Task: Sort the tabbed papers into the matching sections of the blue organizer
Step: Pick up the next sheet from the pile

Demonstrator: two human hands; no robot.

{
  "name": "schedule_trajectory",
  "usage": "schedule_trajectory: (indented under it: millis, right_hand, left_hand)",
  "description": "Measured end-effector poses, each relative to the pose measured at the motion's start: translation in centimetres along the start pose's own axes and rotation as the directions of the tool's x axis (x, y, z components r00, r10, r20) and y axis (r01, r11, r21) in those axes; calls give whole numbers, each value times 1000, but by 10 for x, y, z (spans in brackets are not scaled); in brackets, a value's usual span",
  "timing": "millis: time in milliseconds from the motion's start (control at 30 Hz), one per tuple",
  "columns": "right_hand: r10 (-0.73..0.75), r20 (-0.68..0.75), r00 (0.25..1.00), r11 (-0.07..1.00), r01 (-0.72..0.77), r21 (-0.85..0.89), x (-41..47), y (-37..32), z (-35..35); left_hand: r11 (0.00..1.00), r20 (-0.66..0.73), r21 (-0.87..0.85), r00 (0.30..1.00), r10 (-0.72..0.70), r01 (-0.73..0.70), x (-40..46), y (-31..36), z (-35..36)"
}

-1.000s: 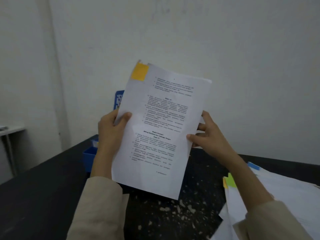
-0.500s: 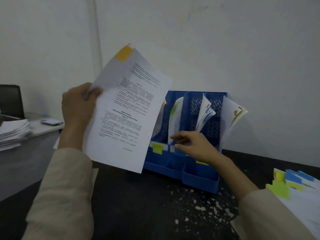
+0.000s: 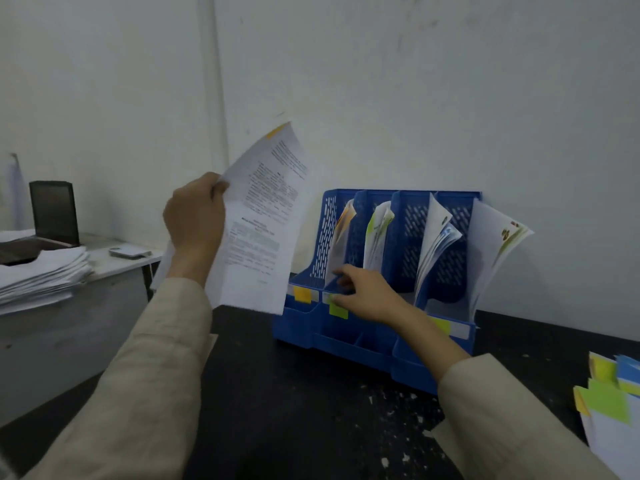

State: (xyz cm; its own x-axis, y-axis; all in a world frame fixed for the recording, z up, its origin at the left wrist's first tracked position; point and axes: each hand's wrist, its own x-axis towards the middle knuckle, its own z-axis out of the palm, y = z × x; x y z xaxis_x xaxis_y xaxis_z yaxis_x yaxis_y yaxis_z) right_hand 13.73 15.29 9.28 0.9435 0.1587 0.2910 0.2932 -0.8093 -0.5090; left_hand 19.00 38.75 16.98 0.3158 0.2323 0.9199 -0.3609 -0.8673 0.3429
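Note:
My left hand grips a printed sheet by its left edge and holds it up, tilted; an orange tab sits at its top corner. The blue organizer stands against the wall with several upright sections holding curled papers. Its front lip carries an orange label, a green label and a yellow label. My right hand reaches to the front lip between the first and second sections, thumb inside and fingers outside, just above the green label.
A stack of tabbed papers lies at the right edge of the black table. To the left stands a white side desk with a paper pile, a dark laptop and a phone.
My right hand let go of the sheet, reached to the organizer and slid left along its front. My left hand swung the sheet left and tilted it. The view turned toward the organizer.

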Motion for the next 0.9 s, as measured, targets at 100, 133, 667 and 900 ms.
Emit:
schedule_trajectory:
  millis: [100, 133, 667, 900]
  right_hand:
    - [0, 19, 1000, 1000, 0, -17, 8, 1, 2]
    - [6, 44, 999, 999, -5, -39, 10, 2, 3]
    - [-73, 234, 969, 940, 145, -307, 14, 22, 22]
    - [-102, 228, 968, 941, 168, -293, 15, 29, 26]
  left_hand:
    - [993, -60, -117, 998, 22, -29, 8, 14, 19]
    - [986, -71, -166, 997, 18, -30, 9, 20, 25]
    - [753, 315, -595, 943, -104, 282, -66, 68, 125]
    - [784, 562, -478, 824, -74, 396, -108, 38, 148]
